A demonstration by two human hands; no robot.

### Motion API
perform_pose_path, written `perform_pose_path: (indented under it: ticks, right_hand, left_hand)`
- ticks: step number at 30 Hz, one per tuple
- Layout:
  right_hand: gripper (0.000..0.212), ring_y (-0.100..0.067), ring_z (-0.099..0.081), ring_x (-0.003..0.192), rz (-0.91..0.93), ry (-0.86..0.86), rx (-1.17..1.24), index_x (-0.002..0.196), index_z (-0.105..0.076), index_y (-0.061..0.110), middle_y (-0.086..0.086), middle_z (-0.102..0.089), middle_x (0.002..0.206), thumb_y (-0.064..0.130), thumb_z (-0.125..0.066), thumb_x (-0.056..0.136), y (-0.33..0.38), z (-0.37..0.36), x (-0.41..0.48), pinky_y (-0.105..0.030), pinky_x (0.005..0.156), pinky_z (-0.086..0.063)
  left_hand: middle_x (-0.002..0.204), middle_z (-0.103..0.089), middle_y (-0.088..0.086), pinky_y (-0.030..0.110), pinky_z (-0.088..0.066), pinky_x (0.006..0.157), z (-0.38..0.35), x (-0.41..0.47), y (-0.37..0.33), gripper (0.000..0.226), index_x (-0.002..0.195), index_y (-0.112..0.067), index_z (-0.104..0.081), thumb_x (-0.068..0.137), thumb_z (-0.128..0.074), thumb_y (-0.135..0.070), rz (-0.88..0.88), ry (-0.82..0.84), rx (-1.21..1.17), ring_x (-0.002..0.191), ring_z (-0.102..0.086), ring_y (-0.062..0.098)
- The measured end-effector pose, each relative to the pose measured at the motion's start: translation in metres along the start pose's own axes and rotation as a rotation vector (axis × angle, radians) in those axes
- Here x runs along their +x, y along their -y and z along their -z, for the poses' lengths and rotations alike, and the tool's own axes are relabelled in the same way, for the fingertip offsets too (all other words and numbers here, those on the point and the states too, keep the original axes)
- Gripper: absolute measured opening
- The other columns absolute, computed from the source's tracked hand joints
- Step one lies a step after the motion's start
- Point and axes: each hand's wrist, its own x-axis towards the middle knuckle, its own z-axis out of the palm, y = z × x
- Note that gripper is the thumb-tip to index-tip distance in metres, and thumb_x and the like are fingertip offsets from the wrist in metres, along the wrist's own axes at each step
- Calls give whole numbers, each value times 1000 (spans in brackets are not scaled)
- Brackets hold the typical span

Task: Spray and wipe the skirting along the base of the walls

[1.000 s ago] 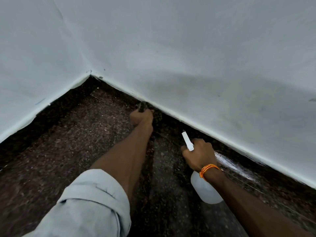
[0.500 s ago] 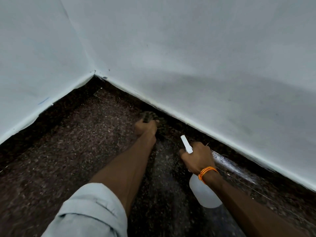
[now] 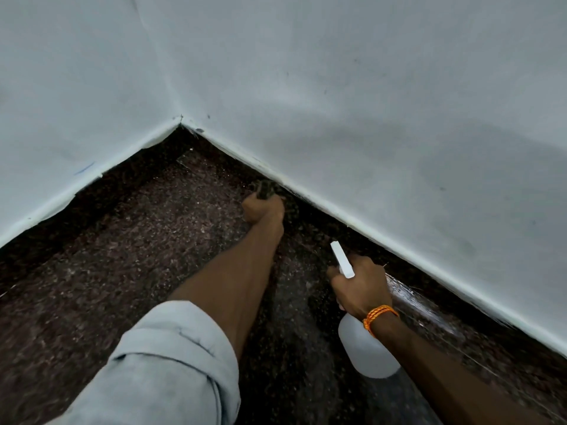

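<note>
Two curled grips: left hand on cloth, right hand on spray bottle, nozzle toward corner.

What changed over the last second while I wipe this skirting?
Little: the left hand rubbed the cloth in short strokes on the same stretch of skirting. The right hand still grips the spray bottle; nothing taken or released.

The cloth lies against the skirting, left of the spray bottle.
</note>
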Motion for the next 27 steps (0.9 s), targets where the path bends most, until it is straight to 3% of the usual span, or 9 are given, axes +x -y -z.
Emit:
perform_pose_path:
  ticks: [4,7,10,15,20,22,24,27]
  right_hand:
    - [34,-33,-60,53,-1,-15,18,55,-50,11,-9,-59,50,43,-48,67,9,-9,10,-42,56,-52]
    - [36,-33,-60,56,10,-6,-1,59,-55,10,-10,-61,53,44,-48,67,20,-16,21,-39,56,-50]
    - [34,-35,-60,59,37,19,-19,62,-56,10,-10,-61,58,43,-51,70,35,-26,33,-36,55,-48]
    - [33,-33,-57,64,60,86,-83,63,-49,15,-9,-60,66,47,-47,68,74,-41,47,-31,55,-34]
    - [29,-36,-59,71,-2,135,-143,65,-48,19,-8,-57,69,45,-53,77,107,-38,55,-30,52,-31]
    - [21,-40,-63,84,-9,144,-215,79,-61,20,-11,-61,77,39,-59,87,122,-33,58,-33,62,-43]
    - [29,-41,-64,92,-23,133,-226,91,-67,13,-13,-63,82,40,-58,91,133,-30,63,-34,68,-42]
    - [38,-38,-64,85,-78,109,-188,77,-57,12,-10,-60,76,49,-55,86,129,-34,68,-31,64,-36]
  left_hand:
    - [86,-76,7,37,-61,76,0,-36,27,32,95,-15,-78,64,-79,-18,-33,108,107,78,-72,26]
    - [73,-75,2,41,-63,65,-3,-33,39,28,79,-17,-75,51,-75,-18,39,229,83,65,-72,22]
    - [71,-75,4,47,-62,65,6,14,9,33,86,-11,-77,54,-71,-16,83,124,-60,63,-72,25]
    - [81,-74,5,37,-63,70,58,67,-47,29,98,-8,-76,69,-76,-14,75,-92,-93,72,-71,23]
    - [84,-72,5,36,-62,73,81,74,-44,31,102,-5,-75,72,-79,-10,195,-22,-85,75,-70,25]
    - [86,-71,8,37,-61,76,83,69,-42,34,105,-6,-74,71,-79,-7,233,-19,-94,77,-69,27]
    - [84,-72,8,40,-61,76,77,71,-39,38,103,-5,-75,66,-81,-8,276,9,-132,75,-70,29]
    - [83,-75,9,46,-63,68,48,91,-9,60,103,-10,-75,44,-80,-22,271,-17,-124,69,-72,30]
